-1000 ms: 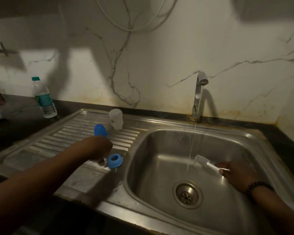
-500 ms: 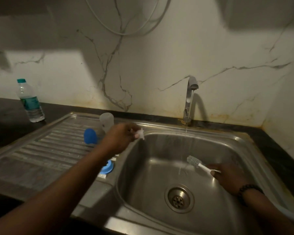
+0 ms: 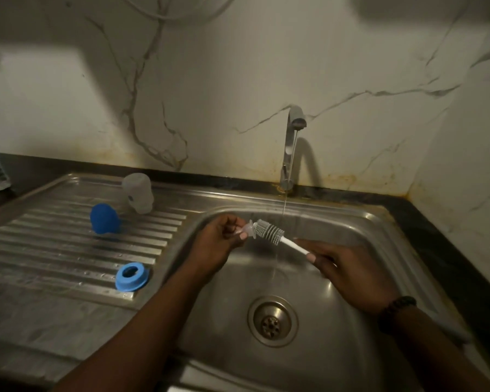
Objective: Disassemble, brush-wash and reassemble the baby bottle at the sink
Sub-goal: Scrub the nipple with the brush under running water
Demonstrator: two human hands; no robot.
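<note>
The left hand [image 3: 219,239] pinched the clear teat [image 3: 249,230] over the sink [image 3: 365,222]; the right hand [image 3: 348,274] gripped the brush [image 3: 269,231], its head touching the teat.

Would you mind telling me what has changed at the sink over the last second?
The left hand picked the clear nipple up from the drainboard beside the blue ring and carried it right, over the basin. The right hand raised the brush until its head met the nipple. The ring, blue cap, bottle and running tap stayed put.
</note>
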